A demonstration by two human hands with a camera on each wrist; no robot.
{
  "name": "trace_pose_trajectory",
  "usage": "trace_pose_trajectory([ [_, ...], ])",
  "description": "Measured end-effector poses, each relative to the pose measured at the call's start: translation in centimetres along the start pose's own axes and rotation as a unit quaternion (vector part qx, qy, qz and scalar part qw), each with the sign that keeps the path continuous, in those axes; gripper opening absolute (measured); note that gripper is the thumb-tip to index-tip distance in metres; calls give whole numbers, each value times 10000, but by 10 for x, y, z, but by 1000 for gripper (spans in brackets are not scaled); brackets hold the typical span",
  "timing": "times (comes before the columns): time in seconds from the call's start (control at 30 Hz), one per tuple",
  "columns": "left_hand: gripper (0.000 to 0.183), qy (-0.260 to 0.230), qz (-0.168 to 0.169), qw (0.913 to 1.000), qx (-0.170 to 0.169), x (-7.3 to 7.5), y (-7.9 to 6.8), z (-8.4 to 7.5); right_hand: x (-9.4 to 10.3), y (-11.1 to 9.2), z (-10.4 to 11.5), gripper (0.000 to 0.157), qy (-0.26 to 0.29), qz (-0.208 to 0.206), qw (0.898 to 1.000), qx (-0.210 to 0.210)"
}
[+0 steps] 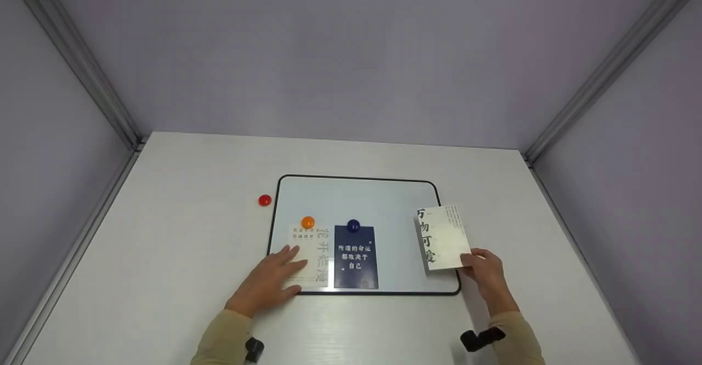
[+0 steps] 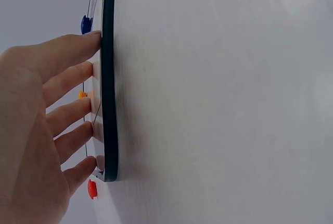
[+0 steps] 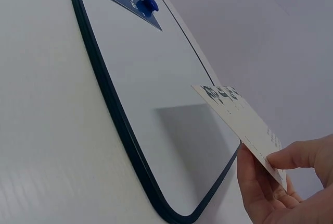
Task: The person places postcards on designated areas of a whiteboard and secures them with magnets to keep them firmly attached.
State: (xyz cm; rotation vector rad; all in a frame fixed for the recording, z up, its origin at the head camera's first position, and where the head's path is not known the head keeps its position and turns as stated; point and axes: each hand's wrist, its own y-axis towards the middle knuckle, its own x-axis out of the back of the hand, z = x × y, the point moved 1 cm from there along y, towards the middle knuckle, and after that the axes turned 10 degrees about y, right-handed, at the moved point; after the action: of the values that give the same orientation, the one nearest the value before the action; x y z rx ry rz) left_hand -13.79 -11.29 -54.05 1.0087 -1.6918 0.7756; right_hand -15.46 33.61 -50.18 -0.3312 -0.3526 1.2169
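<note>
My right hand (image 1: 485,272) pinches the lower right corner of a cream postcard (image 1: 443,236) with dark characters. In the right wrist view the postcard (image 3: 244,125) is tilted above the whiteboard, casting a shadow on it. My left hand (image 1: 270,280) lies spread over the left edge of a pale postcard (image 1: 310,255), its fingertips at the card and the board's lower left corner. An orange magnet (image 1: 307,222) sits at that card's top. Beside it lies a dark blue postcard (image 1: 355,258) with white characters, a navy magnet (image 1: 353,226) at its top edge.
The whiteboard (image 1: 384,200) with a black rim lies flat on a white table (image 1: 181,217). A red magnet (image 1: 265,200) is on the table just left of the board. Grey walls (image 1: 340,52) enclose the table at the back and sides.
</note>
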Motion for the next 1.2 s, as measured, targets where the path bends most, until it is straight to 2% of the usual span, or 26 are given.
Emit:
trace_pose_trajectory([
  [0.4,52,76,114,9999,94,0,1,0,-3,-1,-2,44,4,123,9999,36],
  [0.67,52,74,106,9999,87,0,0,0,-8,-3,-4,49,194,381,9988,-228],
  [0.97,51,-27,-30,10000,50,1,-1,0,-14,-8,-7,43,98,537,9984,-176],
  [1.2,52,-50,4,9999,88,0,-1,-1,-18,-10,-10,36,42,469,9988,-166],
])
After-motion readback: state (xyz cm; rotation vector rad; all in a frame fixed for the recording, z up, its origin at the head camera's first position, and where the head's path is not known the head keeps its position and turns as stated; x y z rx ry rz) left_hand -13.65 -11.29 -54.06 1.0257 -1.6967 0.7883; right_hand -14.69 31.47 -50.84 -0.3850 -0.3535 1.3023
